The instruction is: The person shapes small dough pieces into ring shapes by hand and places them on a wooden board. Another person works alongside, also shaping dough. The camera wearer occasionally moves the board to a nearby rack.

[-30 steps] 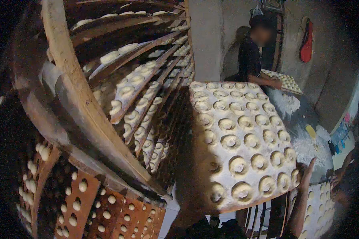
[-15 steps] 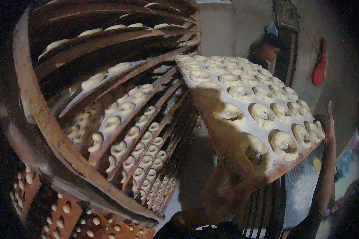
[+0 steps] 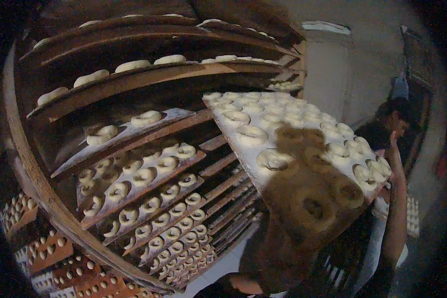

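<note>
A wide wooden board (image 3: 256,166) dusted with flour tilts in front of me, bearing rows of ring-shaped dough pieces (image 3: 251,135). My right hand (image 3: 394,151) grips the board's right edge, with a finger pointing up past the rim. The left forearm (image 3: 246,284) comes in from the lower edge, and its hand is hidden beneath the board. A dark shadow lies over the board's near part. The far left corner of the board is close to the wooden rack (image 3: 149,130), beside a shelf board with two dough rings (image 3: 146,117).
Several rack levels hold boards of dough rings (image 3: 144,177); a curved wooden post (image 3: 32,169) stands at the near left. Lower left are boards with small dough balls (image 3: 49,248). A person (image 3: 395,119) stands at the back right near a grey wall (image 3: 362,64).
My view has turned left, so the rack fills more of the picture. The board has swung toward the rack with my right hand still on its edge. Shadow covers more of it.
</note>
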The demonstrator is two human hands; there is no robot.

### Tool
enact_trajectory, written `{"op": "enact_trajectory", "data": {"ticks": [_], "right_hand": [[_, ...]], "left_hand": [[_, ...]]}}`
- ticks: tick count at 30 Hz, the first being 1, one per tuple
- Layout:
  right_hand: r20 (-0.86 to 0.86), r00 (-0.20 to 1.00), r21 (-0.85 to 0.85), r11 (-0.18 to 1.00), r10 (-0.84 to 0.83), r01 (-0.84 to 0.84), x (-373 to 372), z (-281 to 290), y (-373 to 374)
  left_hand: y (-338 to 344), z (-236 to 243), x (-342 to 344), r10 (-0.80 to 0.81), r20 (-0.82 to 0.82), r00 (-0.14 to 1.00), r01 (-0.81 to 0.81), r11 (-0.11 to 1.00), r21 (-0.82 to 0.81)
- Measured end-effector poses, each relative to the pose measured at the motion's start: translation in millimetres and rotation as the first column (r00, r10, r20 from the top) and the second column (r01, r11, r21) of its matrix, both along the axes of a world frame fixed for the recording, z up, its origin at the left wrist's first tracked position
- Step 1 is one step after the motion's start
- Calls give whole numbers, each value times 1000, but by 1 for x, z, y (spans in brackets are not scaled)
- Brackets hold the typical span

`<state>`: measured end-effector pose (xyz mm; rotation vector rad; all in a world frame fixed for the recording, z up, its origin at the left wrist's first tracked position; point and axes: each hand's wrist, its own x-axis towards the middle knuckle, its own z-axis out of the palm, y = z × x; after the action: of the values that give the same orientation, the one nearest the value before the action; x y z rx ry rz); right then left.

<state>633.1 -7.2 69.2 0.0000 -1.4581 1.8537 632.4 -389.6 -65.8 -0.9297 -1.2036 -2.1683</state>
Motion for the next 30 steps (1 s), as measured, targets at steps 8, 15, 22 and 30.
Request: {"op": "enact_trajectory", "data": {"ticks": [8,15,22,30], "right_hand": [[51,995,70,994,83,-87,-85,24,32],[0,984,58,983,177,-177,-246,56,16],[-4,949,29,948,316,-316,-396,67,-9],[-117,976,18,983,185,-184,-537,98,-31]], "left_hand": [[16,44,-38,61,-88,994,-52,994,98],[12,103,-118,173,-87,981,-150,965,217],[-6,159,-215,300,-20,954,-262,863,433],[7,168,-254,395,89,915,-389,799,458]]}}
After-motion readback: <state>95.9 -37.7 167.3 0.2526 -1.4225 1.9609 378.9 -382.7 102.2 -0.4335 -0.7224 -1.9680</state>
